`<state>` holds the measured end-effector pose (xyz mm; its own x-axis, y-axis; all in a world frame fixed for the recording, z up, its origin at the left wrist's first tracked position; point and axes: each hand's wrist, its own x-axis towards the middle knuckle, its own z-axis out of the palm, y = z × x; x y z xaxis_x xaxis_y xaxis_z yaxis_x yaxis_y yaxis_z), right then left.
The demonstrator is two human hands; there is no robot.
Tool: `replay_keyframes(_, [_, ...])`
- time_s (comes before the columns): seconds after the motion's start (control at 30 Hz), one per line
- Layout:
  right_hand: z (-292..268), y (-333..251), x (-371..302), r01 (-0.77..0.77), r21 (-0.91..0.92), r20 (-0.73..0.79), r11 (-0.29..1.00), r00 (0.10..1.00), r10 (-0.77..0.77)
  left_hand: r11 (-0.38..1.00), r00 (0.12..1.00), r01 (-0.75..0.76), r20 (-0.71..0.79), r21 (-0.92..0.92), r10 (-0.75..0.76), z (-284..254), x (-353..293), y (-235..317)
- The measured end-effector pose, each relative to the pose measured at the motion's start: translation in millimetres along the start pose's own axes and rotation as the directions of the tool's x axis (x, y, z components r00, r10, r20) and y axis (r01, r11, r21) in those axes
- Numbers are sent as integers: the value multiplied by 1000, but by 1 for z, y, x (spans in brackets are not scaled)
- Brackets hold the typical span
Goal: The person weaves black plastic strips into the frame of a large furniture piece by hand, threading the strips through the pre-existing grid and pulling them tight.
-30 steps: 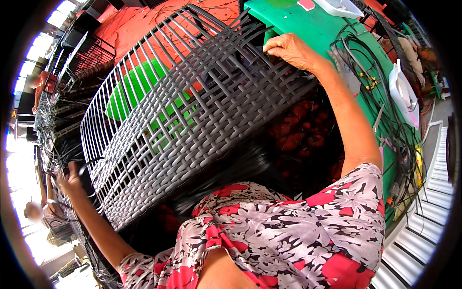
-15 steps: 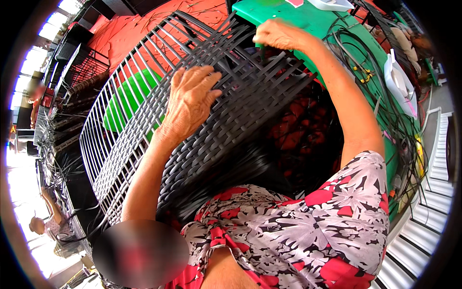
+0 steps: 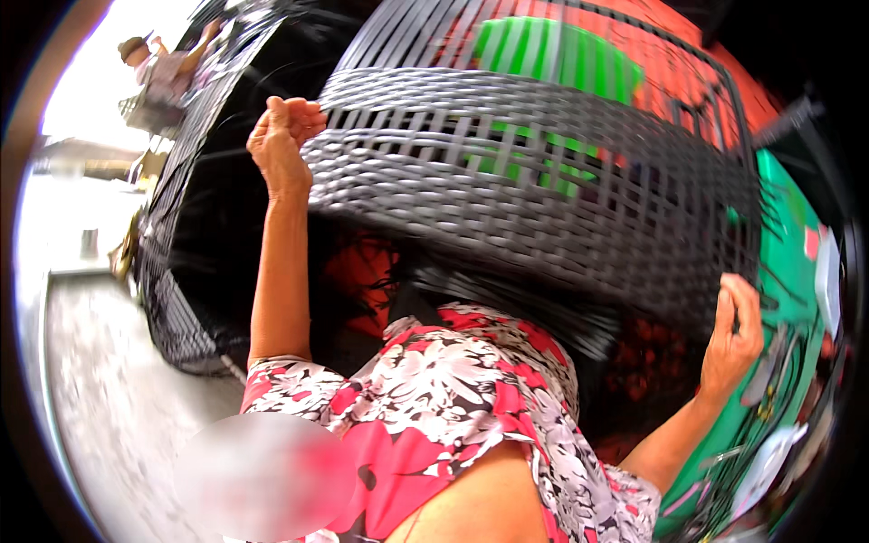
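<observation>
Crosswise, a grey woven panel [image 3: 507, 213] fills the middle of the view, in front of the person's body and between the two hands. Its lower part is a tight weave; above that runs a looser band with gaps, then another closed strip, and at the top the rods [image 3: 412, 36] stand bare. Toward its right end the strands look blurred.

The left hand [image 3: 283, 149] is raised at the panel's left edge, its fingers bent inward toward the weave — whether they pinch a strand, I cannot tell. The right hand [image 3: 738, 337] is by the lower right corner, fingers curled and thumb close to them; I cannot tell whether they grasp anything either.

Behind the rods a bright green object [image 3: 597, 68] shows through, with a red surface [image 3: 759, 104] beyond it. Below the panel, dark strips [image 3: 525, 290] bunch up near the person's floral shirt [image 3: 471, 389]. To the right is a green counter [image 3: 787, 258], bearing a white tray [image 3: 769, 466] near the lower right — partly cut by the dark rim. At the upper left, another person [image 3: 167, 72] wears a cap, well apart from the panel.
</observation>
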<state>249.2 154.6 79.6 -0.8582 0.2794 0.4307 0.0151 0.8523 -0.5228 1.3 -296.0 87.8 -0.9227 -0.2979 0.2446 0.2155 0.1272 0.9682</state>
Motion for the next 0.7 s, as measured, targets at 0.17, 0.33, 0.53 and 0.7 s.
replay_keyframes(0.17, [36, -27, 0, -69, 87, 19, 994, 998, 67, 947, 993, -45, -92, 318, 78, -75, 6, -44])
replay_keyframes(0.33, [54, -31, 7, 6, 25, 3, 1000, 1000, -6, 785, 991, -103, -5, 611, 134, -82, 20, -61])
replay_keyframes(0.53, [56, -30, 5, 32, -30, -8, 999, 999, -32, 686, 964, 248, -106, 684, -243, -94, 48, -77])
replay_keyframes(0.7, [61, -32, 2, 63, -60, -25, 996, 998, -64, 616, 889, 430, -191, 660, -416, -120, 62, -111])
